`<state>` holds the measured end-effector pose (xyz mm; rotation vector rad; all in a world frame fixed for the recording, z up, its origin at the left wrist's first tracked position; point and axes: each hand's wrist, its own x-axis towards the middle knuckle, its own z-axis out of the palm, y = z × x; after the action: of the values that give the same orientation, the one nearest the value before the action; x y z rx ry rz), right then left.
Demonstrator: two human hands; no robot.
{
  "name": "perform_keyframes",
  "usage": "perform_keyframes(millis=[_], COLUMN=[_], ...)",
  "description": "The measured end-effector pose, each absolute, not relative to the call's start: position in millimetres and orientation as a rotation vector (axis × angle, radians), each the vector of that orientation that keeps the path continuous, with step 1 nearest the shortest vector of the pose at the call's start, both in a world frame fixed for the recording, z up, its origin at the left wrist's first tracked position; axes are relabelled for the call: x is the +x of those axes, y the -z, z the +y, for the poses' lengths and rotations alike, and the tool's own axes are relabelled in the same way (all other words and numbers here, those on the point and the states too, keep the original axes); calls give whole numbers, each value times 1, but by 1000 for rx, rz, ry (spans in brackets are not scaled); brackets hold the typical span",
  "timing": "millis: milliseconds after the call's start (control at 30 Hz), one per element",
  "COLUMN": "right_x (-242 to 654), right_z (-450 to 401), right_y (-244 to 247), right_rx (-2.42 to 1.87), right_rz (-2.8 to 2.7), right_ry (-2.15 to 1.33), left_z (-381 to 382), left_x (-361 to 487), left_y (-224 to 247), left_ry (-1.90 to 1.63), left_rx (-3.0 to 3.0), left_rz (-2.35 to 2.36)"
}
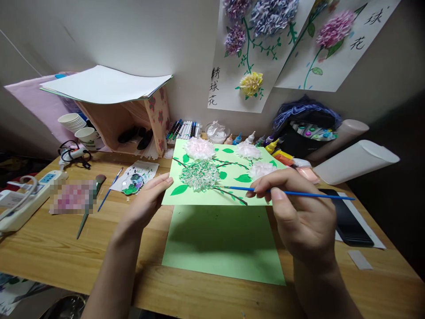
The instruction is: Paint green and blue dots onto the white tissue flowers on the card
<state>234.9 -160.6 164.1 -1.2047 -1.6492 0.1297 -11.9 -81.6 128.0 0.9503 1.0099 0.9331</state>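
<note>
My left hand grips the left edge of a light green paper picture, holding it raised and tilted above the table. Ruffled paper flowers stand out from it: several pale pink ones and one with green-tinted edges. Painted leaves and dark stems run between them. Pinched in my right hand is a slim blue paintbrush, its tip at the lower right edge of the green-tinted flower. Beneath the picture, another light green sheet lies flat on the wooden table.
A paint-smeared paper palette and a second blue brush lie at left, near a larger brush and power strip. Paint bottles and markers line the back. A black phone rests at right.
</note>
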Motion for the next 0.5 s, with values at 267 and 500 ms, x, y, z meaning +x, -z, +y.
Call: perform_keyframes(millis=[267,500], right_x=[234,235], right_z=[-161,-159], right_y=[-163,-163], right_rx=[-1200,-1203], right_rz=[-1596,-1632], right_ry=[-117,-103], left_z=[-82,-82], left_x=[-13,-13], left_y=[-129,-128], left_ry=[-946,-951], left_rx=[947,952], left_rz=[1050,1044])
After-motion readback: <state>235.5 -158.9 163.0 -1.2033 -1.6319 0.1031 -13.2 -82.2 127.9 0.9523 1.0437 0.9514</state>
